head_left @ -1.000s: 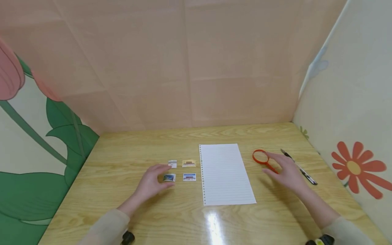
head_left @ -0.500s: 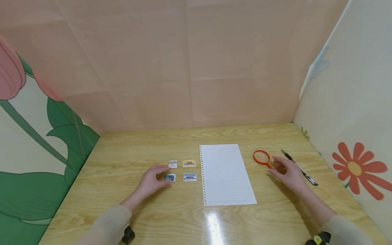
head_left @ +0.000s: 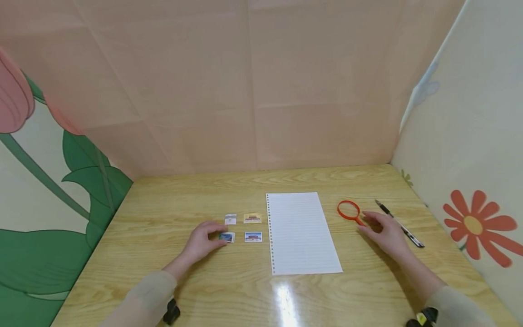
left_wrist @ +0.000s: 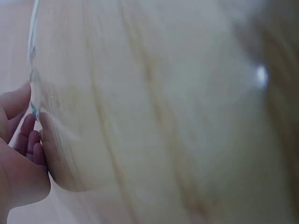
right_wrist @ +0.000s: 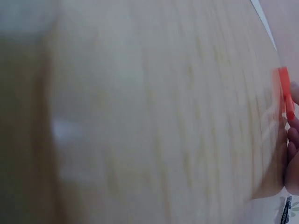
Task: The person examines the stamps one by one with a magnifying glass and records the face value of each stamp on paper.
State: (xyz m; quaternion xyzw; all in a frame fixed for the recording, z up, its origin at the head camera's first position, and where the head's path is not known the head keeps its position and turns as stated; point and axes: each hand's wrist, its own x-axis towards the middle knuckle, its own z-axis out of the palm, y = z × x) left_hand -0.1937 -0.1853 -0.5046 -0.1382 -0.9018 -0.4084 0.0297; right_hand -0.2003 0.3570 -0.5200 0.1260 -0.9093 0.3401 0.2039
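By my wide left hand (head_left: 202,240), the blue picture (head_left: 227,237) looks light and bendy; I'd pinch its edges. My right hand (head_left: 389,235) gapes too.

Bright even light, white glare on the glossy table (head_left: 229,286), soft shadows, hazy blurred wrist views

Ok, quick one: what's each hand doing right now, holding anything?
Left hand: open around the small blue card, not gripping it.
Right hand: looks open by the red magnifying glass; whether it touches it, I can't tell.
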